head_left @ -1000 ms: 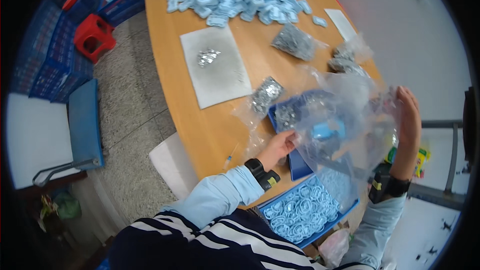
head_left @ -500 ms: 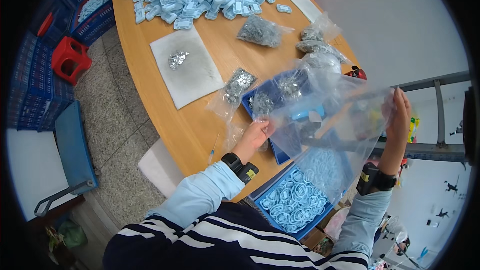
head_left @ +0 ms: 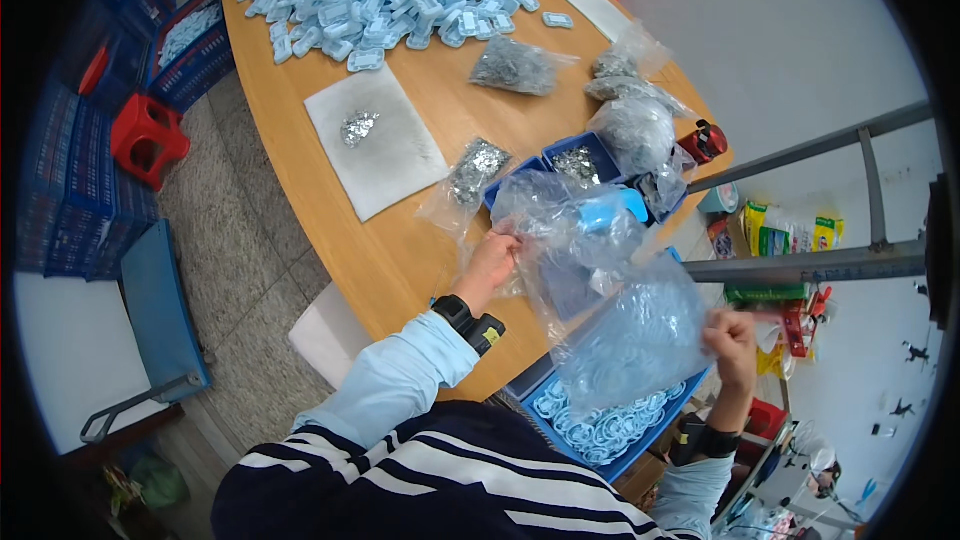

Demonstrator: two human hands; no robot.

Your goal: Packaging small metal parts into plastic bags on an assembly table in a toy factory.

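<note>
A large clear plastic bag (head_left: 640,325) stretches between my hands, loose and wrinkled. My left hand (head_left: 490,268) pinches it at the left, over the table's front edge. On the right, my right hand (head_left: 733,345) is closed on the bag's other side, slightly blurred. Beneath the bag sits a blue crate (head_left: 622,472) of light-blue ring-shaped plastic parts (head_left: 600,425), partly seen through the film. Behind the bag, a blue divided tray (head_left: 606,176) with small metal pieces (head_left: 576,166) is partly covered. Just beyond my left hand lies a small bag of metal pieces (head_left: 478,172).
A heap of light-blue plastic cases (head_left: 380,0) covers the table's far end. On a white foam sheet (head_left: 400,165) rest shiny metal bits (head_left: 358,128). Filled clear bags (head_left: 515,68) lie beyond. A grey metal rail (head_left: 810,268) stands at right, a red stool (head_left: 148,140) at left.
My right hand has come down and to the left, so the bag has sunk lower and slackened. My left hand has shifted slightly left, still holding it.
</note>
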